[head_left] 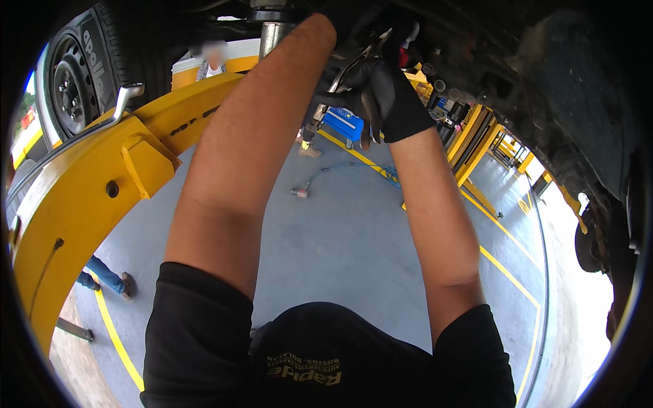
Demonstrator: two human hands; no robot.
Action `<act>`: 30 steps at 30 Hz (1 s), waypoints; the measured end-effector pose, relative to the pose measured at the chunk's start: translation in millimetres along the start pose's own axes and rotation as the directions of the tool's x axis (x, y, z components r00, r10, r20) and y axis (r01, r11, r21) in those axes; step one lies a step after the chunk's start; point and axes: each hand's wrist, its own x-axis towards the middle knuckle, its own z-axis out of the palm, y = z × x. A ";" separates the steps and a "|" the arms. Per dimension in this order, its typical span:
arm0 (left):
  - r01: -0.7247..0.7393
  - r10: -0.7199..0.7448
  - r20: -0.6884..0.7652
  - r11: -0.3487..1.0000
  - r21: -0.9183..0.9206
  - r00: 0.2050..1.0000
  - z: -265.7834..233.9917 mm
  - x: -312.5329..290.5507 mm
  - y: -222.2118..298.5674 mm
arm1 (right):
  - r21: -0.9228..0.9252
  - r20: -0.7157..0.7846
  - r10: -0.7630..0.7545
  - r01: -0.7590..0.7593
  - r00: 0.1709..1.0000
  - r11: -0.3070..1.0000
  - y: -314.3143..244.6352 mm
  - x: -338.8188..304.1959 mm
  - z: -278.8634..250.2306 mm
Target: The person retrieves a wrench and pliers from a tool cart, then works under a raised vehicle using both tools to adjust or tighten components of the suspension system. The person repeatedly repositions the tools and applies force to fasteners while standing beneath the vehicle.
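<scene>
"What is the right hand (393,94) doing?"

"It is wearing a black glove and wrapping its fingers around a metal tool (354,66)."

"Where is that tool sitting?"

"It is slanting upward just below the dark underside of a car (517,75), with its upper end pointing into the shadow."

"And the left hand (348,13)?"

"It is hiding mostly in the dark up there, near the upper end of the tool. I'm not able to tell whether it is holding anything or how its fingers are standing."

"What is lying around them?"

"A yellow beam (88,190) is curving in on the left, a wheel (71,95) is showing beyond it, and a blue cart (345,124) is standing on the grey floor (333,251)."
</scene>
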 end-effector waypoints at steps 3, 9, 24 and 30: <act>-0.026 0.026 0.007 0.999 0.037 1.000 -1.8 -1.3 2.8 | -0.096 -0.015 -0.083 0.081 0.996 0.992 2.3 10.8 1.0; -0.067 0.064 0.028 0.990 0.125 0.998 -16.5 -4.2 12.5 | -0.213 -0.001 -0.189 0.184 0.982 0.959 2.1 36.6 12.6; -0.145 0.144 0.015 0.979 0.140 0.989 -3.7 -8.8 13.1 | -0.933 0.243 -0.484 0.339 0.841 0.121 -12.0 29.6 0.2; -0.389 0.382 0.091 0.858 0.334 0.920 -7.9 -9.3 23.2 | -0.383 0.011 -0.442 0.412 0.897 0.827 35.4 100.3 -50.7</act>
